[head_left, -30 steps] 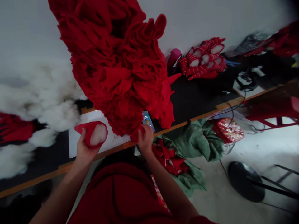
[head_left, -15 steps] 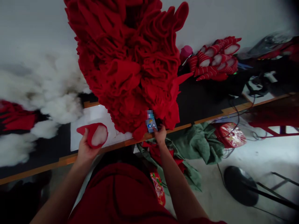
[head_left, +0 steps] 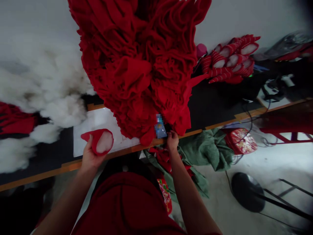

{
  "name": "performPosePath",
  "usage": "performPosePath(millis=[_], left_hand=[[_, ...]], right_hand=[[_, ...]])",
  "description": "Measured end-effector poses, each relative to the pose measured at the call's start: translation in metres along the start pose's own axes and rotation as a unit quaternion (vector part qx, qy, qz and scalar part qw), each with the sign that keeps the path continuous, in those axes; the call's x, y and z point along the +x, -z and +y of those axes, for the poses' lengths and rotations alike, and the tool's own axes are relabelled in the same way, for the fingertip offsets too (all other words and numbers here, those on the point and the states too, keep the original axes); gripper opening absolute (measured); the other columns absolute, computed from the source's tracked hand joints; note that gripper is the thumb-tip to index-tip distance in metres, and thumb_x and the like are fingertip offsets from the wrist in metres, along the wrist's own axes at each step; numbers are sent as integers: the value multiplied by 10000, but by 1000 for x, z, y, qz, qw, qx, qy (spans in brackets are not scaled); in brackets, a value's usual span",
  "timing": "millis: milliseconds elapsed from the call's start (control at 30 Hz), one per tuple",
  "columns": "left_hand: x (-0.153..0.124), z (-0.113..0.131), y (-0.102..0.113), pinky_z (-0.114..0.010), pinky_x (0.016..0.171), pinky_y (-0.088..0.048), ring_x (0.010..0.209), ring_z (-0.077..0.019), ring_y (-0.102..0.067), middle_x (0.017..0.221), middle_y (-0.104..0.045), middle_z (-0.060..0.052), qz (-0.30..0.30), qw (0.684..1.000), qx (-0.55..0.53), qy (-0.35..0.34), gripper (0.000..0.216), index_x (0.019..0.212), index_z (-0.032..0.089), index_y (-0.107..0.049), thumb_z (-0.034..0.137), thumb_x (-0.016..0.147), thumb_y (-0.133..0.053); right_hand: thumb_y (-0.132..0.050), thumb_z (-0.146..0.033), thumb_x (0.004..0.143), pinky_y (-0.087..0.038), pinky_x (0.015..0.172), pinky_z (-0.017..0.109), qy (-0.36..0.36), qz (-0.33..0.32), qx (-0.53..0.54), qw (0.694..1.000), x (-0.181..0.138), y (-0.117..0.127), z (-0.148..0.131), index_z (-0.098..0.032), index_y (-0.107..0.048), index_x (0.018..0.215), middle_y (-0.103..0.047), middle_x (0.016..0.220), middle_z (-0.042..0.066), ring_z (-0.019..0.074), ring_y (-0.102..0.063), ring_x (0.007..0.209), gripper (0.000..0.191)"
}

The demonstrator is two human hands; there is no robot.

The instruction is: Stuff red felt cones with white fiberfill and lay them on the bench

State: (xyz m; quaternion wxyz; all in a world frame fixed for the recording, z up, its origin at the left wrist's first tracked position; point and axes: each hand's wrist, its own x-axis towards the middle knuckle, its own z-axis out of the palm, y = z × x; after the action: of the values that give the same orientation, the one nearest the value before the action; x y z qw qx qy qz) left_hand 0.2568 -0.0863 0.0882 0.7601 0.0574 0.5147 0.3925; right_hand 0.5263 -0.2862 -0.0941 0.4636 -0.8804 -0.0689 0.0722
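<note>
Compared with a second ago, we find the right hand moved from the near side of the phone to just beside its near right corner, fingers curled; whether they grip anything, we cannot tell. Left of the phone, the left hand still grips the stuffed red pouch, thumb over it.

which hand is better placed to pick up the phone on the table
Probably the right hand: it is right beside the rectangular, blue-lit phone, though whether it grips anything is unclear. The left hand is farther off and holds a red fabric cone with white, fluffy filling.
</note>
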Motion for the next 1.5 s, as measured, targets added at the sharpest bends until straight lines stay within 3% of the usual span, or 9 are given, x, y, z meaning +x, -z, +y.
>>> performPosePath(millis=[267, 533, 933, 1167, 1367, 1500], left_hand=[[2, -2, -1, -413, 894, -454, 792, -165, -648, 795, -693, -29, 11, 1000, -10, 5, 215, 873, 167, -625, 272, 848, -440], [5, -5, 1, -378, 861, -478, 799, -163, -643, 817, -689, -27, 9, 1000, -4, 4, 222, 854, 168, -625, 272, 849, -428], [6, -6, 1, -392, 911, -442, 861, -175, -630, 836, -687, -30, 2, 1000, 4, 7, 214, 912, 178, -620, 283, 843, -446], [5, -5, -2, -392, 818, -503, 810, -194, -646, 840, -690, -39, -20, 1000, -12, 12, 188, 914, 187, -608, 281, 832, -466], [2, 1, -5, -356, 809, -510, 774, -165, -646, 807, -694, 0, -28, 999, -21, 15, 186, 903, 189, -601, 289, 837, -458], [2, 1, -5, -364, 847, -487, 789, -162, -642, 819, -695, 10, -25, 999, -29, 23, 197, 876, 197, -606, 307, 846, -445]], right_hand=[[-430, -361, 708, -436, 794, 350, 8, -2, 6, 1000, -1, 0, -1, -124, -574, 923, -638, 903, 122, 204, -585, 841, 351], [-453, -337, 694, -447, 774, 330, 5, 0, 15, 1000, -3, 1, -3, -141, -573, 904, -640, 896, 105, 187, -589, 806, 311], [-534, -342, 635, -467, 685, 315, -20, 2, 42, 999, -5, -3, -10, -131, -542, 949, -629, 759, 65, 180, -586, 698, 378], [-542, -318, 621, -457, 697, 317, -31, 10, 60, 998, -5, -3, -14, -134, -546, 922, -622, 746, 50, 173, -578, 697, 353], [-480, -373, 695, -433, 750, 342, -32, 54, 85, 994, -31, 13, -21, -133, -542, 875, -596, 829, 65, 180, -550, 788, 306], [-460, -368, 746, -448, 724, 329, 4, 15, 104, 994, -74, 13, -44, -150, -547, 866, -582, 816, 48, 160, -548, 759, 263]])
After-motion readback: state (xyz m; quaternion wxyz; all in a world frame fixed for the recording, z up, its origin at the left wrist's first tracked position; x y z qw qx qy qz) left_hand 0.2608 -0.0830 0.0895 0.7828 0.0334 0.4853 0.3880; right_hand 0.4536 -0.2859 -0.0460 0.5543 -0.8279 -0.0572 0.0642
